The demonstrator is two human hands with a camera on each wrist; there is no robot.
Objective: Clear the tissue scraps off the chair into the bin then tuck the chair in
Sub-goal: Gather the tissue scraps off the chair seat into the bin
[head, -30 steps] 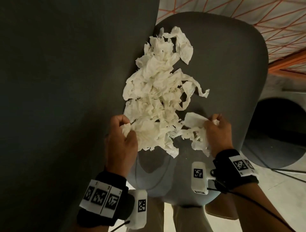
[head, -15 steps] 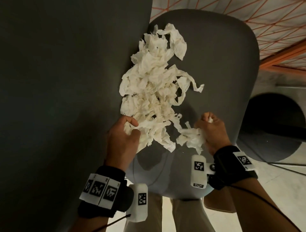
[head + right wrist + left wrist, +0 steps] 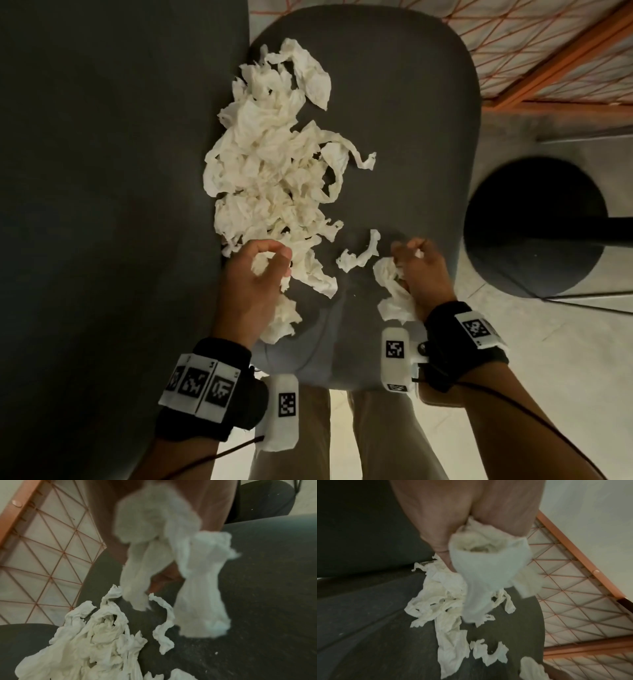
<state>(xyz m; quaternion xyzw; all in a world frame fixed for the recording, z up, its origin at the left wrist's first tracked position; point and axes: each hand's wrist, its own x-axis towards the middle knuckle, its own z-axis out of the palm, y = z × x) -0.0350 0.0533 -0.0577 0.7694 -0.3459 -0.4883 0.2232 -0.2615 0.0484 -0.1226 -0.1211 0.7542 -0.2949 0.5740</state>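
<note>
White, crumpled tissue fills both fists: the left hand (image 3: 255,287) has its fingers curled round a bunch of scraps (image 3: 281,318) at the near edge of the pile, with more tissue trailing out below the palm toward 6 o'clock, and the left wrist view shows a wad (image 3: 488,563) bulging out of the closed fingers. The right hand (image 3: 423,274) is likewise clenched on a smaller wad (image 3: 394,294), whose loose ends hang down toward the wrist; in the right wrist view this wad (image 3: 171,536) is blurred but plainly held. Between the two hands, just at 10 o'clock from the right one, a single twisted strip (image 3: 359,255) lies free on the seat. From the left hand toward 12 o'clock stretches the main heap of tissue scraps (image 3: 270,164), running up the left side of the grey chair seat (image 3: 404,120) and touching the dark backrest (image 3: 120,205) that fills the 9 o'clock side of the head view. At 3 o'clock from the seat, on the pale floor, sits a dark round bin (image 3: 534,226), well apart from the right hand. A floor surface with orange lattice lines (image 3: 531,51) shows at 1 o'clock. The person's legs in light trousers (image 3: 376,438) stand at 6 o'clock, just behind the seat's near edge.
</note>
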